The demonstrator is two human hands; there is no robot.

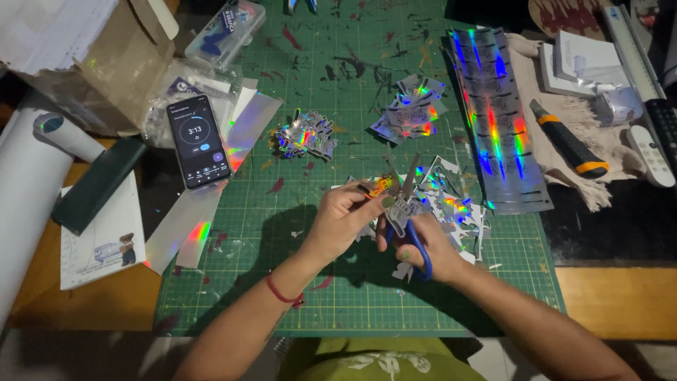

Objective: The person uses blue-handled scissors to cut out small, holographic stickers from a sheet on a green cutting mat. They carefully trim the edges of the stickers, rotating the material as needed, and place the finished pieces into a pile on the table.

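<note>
Holographic sticker (pixel 381 188) pinched in left hand (pixel 343 220); right hand (pixel 423 243) grips scissors (pixel 407 212) mid-cut at frame centre; turning the sticker likely follows.

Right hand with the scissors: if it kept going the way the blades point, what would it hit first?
Probably the small holographic piece held in the left hand, right at the scissors in the right hand; beyond it, the sticker pile.

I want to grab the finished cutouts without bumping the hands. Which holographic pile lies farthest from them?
The pile of holographic cutouts beside the phone, left of centre; the other loose pile sits farther right, nearer the uncut sheet.
</note>
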